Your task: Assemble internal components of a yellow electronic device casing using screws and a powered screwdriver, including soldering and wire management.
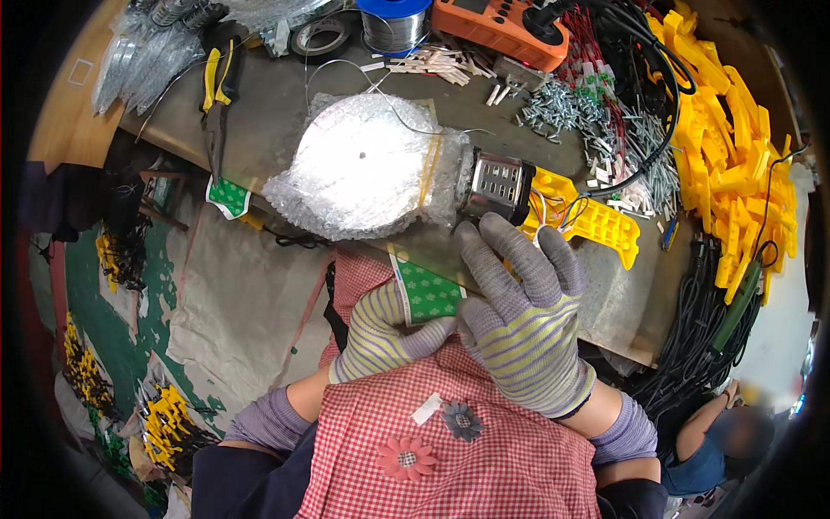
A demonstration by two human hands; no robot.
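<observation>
Left hand (pixel 380 333): gloved in a striped knit glove, fingers curled shut around the lower end of a green patterned label (pixel 425 294), thumb pressed against its underside.

Right hand (pixel 526 320): in a matching glove, fingers spread and mostly straight, holding nothing; the fingertips (pixel 494 227) reach up to the counter's near edge and touch or nearly touch the dark metal lamp cage (pixel 500 186).

Label position: it lies between the two hands, just above the checked apron (pixel 450 458), its long axis slanting up and to the left toward the counter edge.

Key relation: the lamp cage lies straight ahead of the right hand, which is the nearer one; the left hand sits lower and to the left, apart from it.

Lamp assembly: its long axis runs left to right across the counter (pixel 277 112), with a bubble-wrapped round head (pixel 367 169) at the left, the cage in the middle and a yellow plastic handle (pixel 596 221) with loose coloured wires at the right.

Around it: a heap of screws (pixel 588 121), a pile of yellow plastic parts (pixel 735 147), yellow-handled pliers (pixel 216 82), a solder reel (pixel 393 22) and an orange meter (pixel 501 26).

Further off: another person (pixel 718 441) sits low at the right.
</observation>
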